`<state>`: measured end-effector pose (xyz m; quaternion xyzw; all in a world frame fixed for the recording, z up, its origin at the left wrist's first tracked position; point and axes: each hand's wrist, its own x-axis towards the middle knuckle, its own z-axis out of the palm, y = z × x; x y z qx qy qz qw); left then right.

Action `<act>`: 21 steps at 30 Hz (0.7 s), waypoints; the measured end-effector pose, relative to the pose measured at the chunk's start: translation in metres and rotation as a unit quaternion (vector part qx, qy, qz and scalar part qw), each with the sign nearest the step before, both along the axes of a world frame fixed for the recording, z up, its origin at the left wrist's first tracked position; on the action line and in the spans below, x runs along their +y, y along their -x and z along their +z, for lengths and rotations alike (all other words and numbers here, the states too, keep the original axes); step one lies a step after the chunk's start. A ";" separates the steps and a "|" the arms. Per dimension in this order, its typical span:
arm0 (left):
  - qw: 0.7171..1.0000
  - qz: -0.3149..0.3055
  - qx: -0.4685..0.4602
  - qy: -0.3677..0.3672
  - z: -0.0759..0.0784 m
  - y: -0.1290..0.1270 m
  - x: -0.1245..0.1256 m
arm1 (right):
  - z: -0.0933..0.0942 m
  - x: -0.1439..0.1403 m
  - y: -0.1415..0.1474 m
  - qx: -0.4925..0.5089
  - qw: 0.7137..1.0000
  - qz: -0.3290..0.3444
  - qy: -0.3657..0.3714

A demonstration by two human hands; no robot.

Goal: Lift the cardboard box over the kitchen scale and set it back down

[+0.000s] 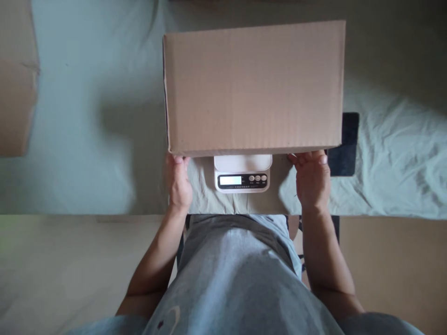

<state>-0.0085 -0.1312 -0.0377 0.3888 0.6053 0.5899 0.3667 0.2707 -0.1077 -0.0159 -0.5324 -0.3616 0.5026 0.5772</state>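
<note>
Though over scale (242, 173), box (254, 88) between hands.

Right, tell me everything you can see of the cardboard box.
The cardboard box is a plain brown corrugated carton, rectangular and wider than deep, with fine ribbing across its broad upper face and no visible print, tape or label. It looks closed from this side. It sits level over the white digital scale, covering most of the platform so only the front edge and display show. The left hand and right hand hold its near bottom edge at either corner. It also hides part of a dark flat object on the cloth.
</note>
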 end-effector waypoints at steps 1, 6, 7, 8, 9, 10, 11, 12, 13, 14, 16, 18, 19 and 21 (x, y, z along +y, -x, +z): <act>1.000 0.002 -0.004 -0.007 0.002 0.000 0.000 | 0.001 0.000 0.000 0.012 1.000 0.000 -0.003; 0.998 -0.007 -0.021 -0.050 0.022 -0.009 -0.005 | 0.012 -0.002 0.003 0.012 0.999 0.006 -0.032; 0.998 -0.014 -0.020 -0.052 0.027 -0.013 -0.006 | 0.014 -0.003 0.004 0.002 0.999 0.015 -0.036; 0.998 -0.022 -0.019 -0.052 0.032 -0.016 -0.007 | 0.016 -0.003 0.006 -0.009 0.999 0.024 -0.041; 0.998 -0.031 -0.020 -0.050 0.036 -0.020 -0.007 | 0.018 -0.003 0.008 -0.018 0.998 0.032 -0.046; 0.998 -0.039 -0.022 -0.047 0.040 -0.023 -0.006 | 0.020 -0.003 0.010 -0.026 0.998 0.037 -0.050; 0.998 -0.046 -0.025 -0.045 0.044 -0.026 -0.004 | 0.022 -0.002 0.012 -0.031 0.997 0.037 -0.055; 0.997 -0.048 -0.028 -0.047 0.048 -0.028 -0.001 | 0.024 0.000 0.014 -0.034 0.997 0.036 -0.060; 0.997 -0.047 -0.030 -0.052 0.051 -0.029 0.003 | 0.027 0.003 0.016 -0.035 0.997 0.034 -0.065; 0.997 -0.043 -0.030 -0.062 0.054 -0.030 0.008 | 0.030 0.006 0.017 -0.037 0.996 0.035 -0.070; 0.996 -0.032 -0.018 -0.083 0.061 -0.029 0.020 | 0.039 0.016 0.021 -0.045 0.995 0.043 -0.078; 0.995 -0.029 0.005 -0.097 0.066 -0.027 0.034 | 0.047 0.029 0.025 -0.055 0.994 0.054 -0.084; 0.994 -0.033 0.017 -0.100 0.068 -0.026 0.041 | 0.051 0.036 0.027 -0.055 0.993 0.052 -0.089; 0.993 -0.047 0.038 -0.106 0.068 -0.023 0.056 | 0.056 0.052 0.029 -0.061 0.993 0.041 -0.092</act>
